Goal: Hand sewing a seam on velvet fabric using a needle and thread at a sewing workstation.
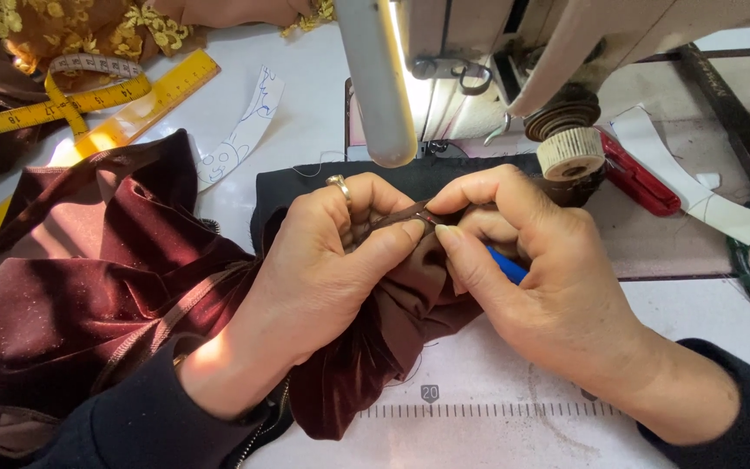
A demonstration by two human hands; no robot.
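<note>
A dark maroon velvet garment (88, 278) lies bunched across the left of the white table and under both hands. My left hand (323, 269), with a ring on one finger, pinches a narrow edge of the fabric between thumb and fingers. Facing it, my right hand (531, 278) pinches the same edge; the fingertips of both hands meet at the seam (418, 217). A blue tool (507, 265) shows inside my right palm, mostly hidden. A black cloth (305, 182) lies beneath, in front of the sewing machine.
The sewing machine (514, 52) stands at the back with a lamp tube (375, 78) hanging over the hands. A thread spool (570, 152) and a red tool (644, 178) lie right. Yellow rulers (123, 122), a tape measure (88, 74) and embroidered fabric (80, 26) lie top left.
</note>
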